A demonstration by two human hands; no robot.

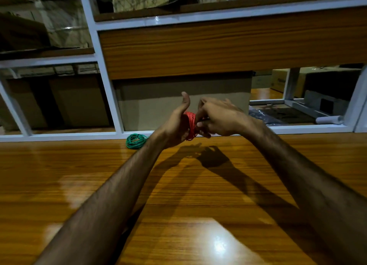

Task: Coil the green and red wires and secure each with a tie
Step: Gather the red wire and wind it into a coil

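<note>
Red wire [191, 125], coiled around my left hand [177, 125] above the wooden table [178, 195], sits between both hands, my right hand [215, 118] pinching its near edge; green wire [136, 141] lies coiled left.

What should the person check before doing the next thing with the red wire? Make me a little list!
1. Red wire is wound into a coil around the left hand: ok.
2. Right hand is at the coil, fingers curled against it: ok.
3. A tie is on the red coil: cannot tell, the fingers hide that spot.
4. The loose end of the red wire is tucked in: cannot tell.
5. Green wire lies coiled on the table by the far edge, out of the way: ok.
6. A tie is on the green coil: cannot tell, too small to see.
</note>
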